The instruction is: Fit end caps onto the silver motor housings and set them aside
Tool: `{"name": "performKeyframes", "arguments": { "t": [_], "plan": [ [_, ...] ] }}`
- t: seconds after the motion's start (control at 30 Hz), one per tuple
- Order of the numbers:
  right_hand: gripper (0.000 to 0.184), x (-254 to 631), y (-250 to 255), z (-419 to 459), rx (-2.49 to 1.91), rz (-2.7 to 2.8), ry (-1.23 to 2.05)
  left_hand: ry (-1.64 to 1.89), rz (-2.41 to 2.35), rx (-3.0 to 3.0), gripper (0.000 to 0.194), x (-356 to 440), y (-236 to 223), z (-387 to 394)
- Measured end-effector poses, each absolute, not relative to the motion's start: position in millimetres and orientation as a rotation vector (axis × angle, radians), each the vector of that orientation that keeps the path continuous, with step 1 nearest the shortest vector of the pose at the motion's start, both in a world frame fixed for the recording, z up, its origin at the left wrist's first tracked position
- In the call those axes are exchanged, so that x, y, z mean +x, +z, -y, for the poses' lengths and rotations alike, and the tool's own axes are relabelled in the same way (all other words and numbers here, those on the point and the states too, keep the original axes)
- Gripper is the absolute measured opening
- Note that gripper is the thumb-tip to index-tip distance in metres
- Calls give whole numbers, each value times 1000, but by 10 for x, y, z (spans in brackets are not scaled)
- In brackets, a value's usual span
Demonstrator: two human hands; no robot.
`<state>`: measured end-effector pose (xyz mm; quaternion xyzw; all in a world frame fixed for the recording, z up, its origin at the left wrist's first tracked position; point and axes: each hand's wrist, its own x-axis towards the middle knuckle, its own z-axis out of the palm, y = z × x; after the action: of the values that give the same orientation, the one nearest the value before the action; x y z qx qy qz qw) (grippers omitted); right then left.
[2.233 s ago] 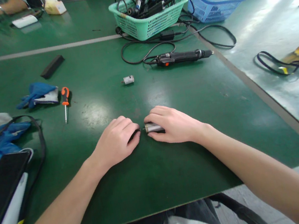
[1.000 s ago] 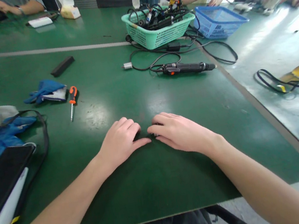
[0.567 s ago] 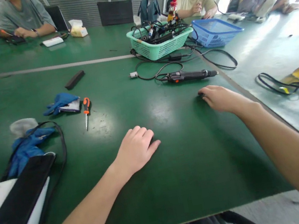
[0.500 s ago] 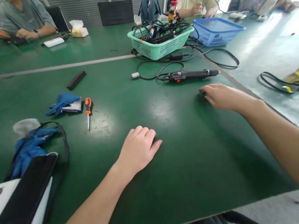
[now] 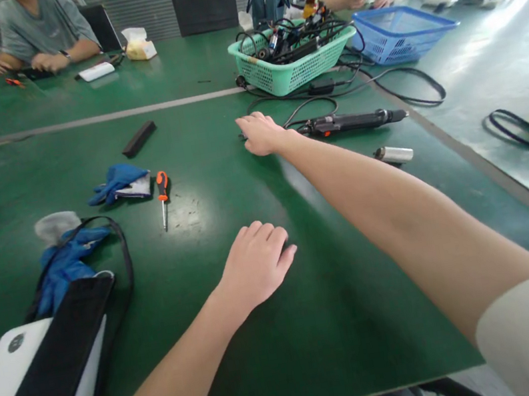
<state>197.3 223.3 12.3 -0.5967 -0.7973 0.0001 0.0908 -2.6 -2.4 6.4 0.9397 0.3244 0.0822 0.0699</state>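
right hand (image 5: 260, 134) far out, left hand (image 5: 256, 261) close in

the right hand is stretched out over the green table (image 5: 254, 375), palm down, with its fingers bent. a tiny dark bit (image 5: 241, 137) pokes out by the fingertips, but the hand hides the rest, so i cannot tell if the fingers hold it.

the left hand is palm down, nearer the person. its fingers are close together and curl down, and the thumb sticks out to the side. i cannot tell if there is something under it.

a silver motor (image 5: 395, 154) lies on its side on the table, to the right of the right forearm and apart from both hands. the power driver (image 5: 358, 121) lies just behind it, near the right hand. its cord loops back by the green basket (image 5: 295, 76), which is full of black wires. a blue basket (image 5: 399, 33) stands beside that one.

on the left are a screwdriver (image 5: 163, 194), a black block (image 5: 140, 139), blue gloves (image 5: 121, 176) and a phone (image 5: 58, 361).
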Motion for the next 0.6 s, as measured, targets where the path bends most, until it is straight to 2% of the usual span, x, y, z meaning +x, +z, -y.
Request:
{"name": "performKeyframes", "arguments": {
  "t": [0.13,0.33,0.6],
  "plan": [
    [52,2033,50,-2321,-1800,2345,4,271,-971,2831,21,-24,50,18],
    [34,2295,76,-1974,-1693,2450,26,282,-945,2812,22,-22,48,13],
    [26,2494,113,-158,-1439,2437,167,436,-1021,2783,10,-16,14,23]
  ]
}}
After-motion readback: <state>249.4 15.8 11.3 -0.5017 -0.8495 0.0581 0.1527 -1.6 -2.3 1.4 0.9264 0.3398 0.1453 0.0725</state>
